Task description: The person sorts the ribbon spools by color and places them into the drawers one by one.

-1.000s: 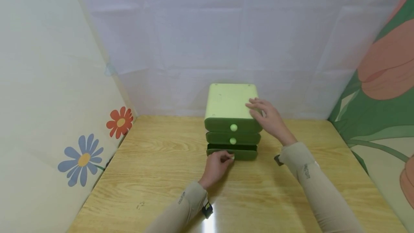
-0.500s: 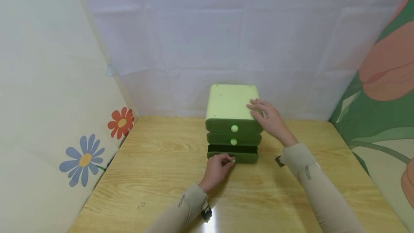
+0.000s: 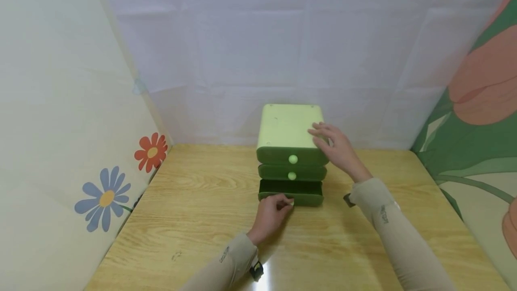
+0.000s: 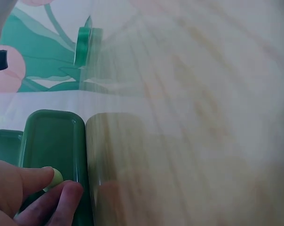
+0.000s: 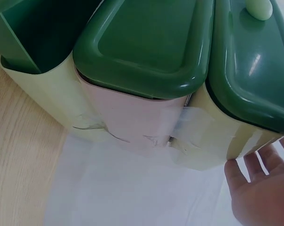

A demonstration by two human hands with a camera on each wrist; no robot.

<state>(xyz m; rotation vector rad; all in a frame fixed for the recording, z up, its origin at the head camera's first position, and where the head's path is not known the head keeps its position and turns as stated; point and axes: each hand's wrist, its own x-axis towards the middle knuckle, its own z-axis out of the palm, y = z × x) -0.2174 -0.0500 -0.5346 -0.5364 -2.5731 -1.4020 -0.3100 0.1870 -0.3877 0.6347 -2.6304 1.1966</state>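
A small drawer unit (image 3: 291, 125) with a pale green body and three dark green drawer fronts stands on the wooden table. My left hand (image 3: 269, 217) pinches the round pale green knob (image 4: 56, 179) of the bottom drawer (image 3: 307, 199) between thumb and fingers. That drawer is pulled partway out, and its dark inside shows above the front. The middle drawer (image 3: 270, 172) and top drawer (image 3: 270, 155) are pushed in. My right hand (image 3: 335, 146) rests on the top right edge of the unit, fingers extended. In the right wrist view its fingertips touch the unit's side wall.
The wooden table (image 3: 194, 219) reaches back to a white sheet (image 3: 250, 48). A flower-painted panel (image 3: 60, 116) stands at the left, and another (image 3: 472, 134) at the right. Light glares on the front of the tabletop.
The bottom drawer has slid further out towards me, with my left hand on its knob. More of the drawer's inside shows. My right hand has kept its place on the unit.
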